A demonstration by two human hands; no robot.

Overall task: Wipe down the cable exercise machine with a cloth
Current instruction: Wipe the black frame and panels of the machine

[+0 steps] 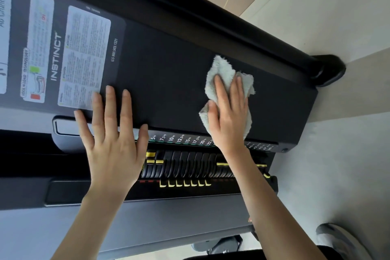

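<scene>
Presently, the cloth (221, 69), a pale, fluffy rag, lies bunched on the black panel (168, 69) of the cable machine. It sits toward the panel's floor end, near the edge that borders the weight stack (190, 167).

The right hand (229, 112) lies flat on top of the cloth. Its fingers are straight and close together and the thumb is laid along the cloth's side, so the hand presses the cloth against the panel rather than clenching it. Cloth shows beyond the fingertips and on both sides of the hand.

The left hand (111, 139) rests palm-down across the same panel edge, further from the floor end. Its fingers are straight and spread, and it holds nothing. The fingertips reach the corner of the white instruction label (84, 57) stuck on the panel.

A strip of kilogram markings (179, 139) runs along that panel edge, partly covered by both hands. Along the panel's opposite edge runs a thick black frame tube (211, 19), ending in a foot (329, 69) on the pale floor (337, 154). A grey shoe (337, 240) stands on the floor off the panel's floor end.
</scene>
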